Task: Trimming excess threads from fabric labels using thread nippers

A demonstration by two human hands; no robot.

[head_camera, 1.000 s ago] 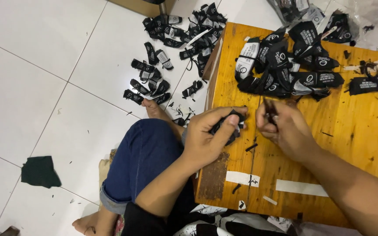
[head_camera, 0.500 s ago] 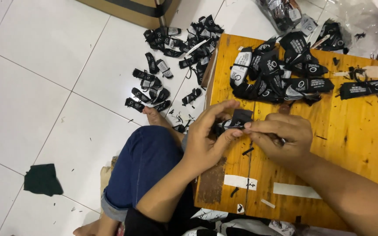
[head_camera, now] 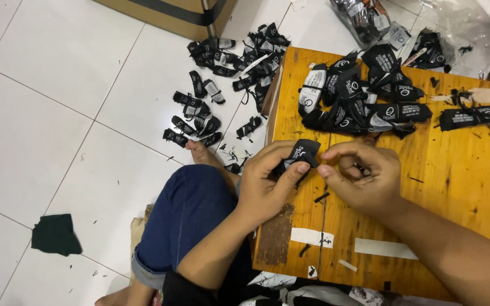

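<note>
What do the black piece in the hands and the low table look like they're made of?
Black label: probably woven fabric, since it folds softly between the left hand and right hand. Low table: wood, orange glossy finish, with visible grain and scuffs.

- White glossy floor tiles (head_camera: 58,102) with thin grey grout lines, evenly lit.
- A low, scuffed orange-brown wooden tabletop (head_camera: 460,187) at right.
- A cardboard box (head_camera: 165,14) at the top edge.
- A dark green cloth scrap (head_camera: 56,234) on the floor, lower left.
</note>
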